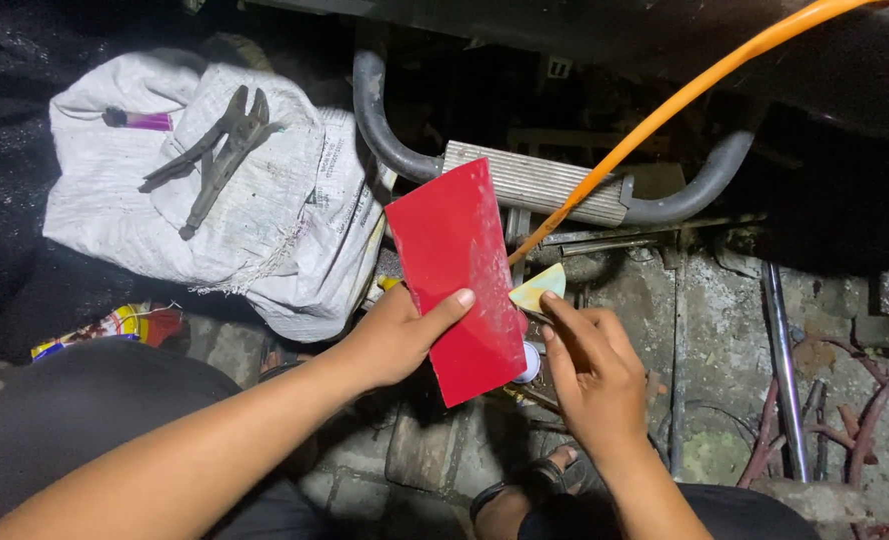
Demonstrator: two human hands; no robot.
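The left hand [395, 335] is gripping a red flat panel [457, 275], thumb pressing its face, holding it tilted at the scene's centre. The right hand [590, 375] is pinching a small yellowish scraper [538, 288] at the panel's right edge. Far left, pliers [215, 155] are lying on a white sack [265, 225]; an orange hose [685, 100] is crossing behind.

The red card [457, 278] hides most of the small white cap [531, 362] behind it. The orange hose [685, 100] runs off the top edge.
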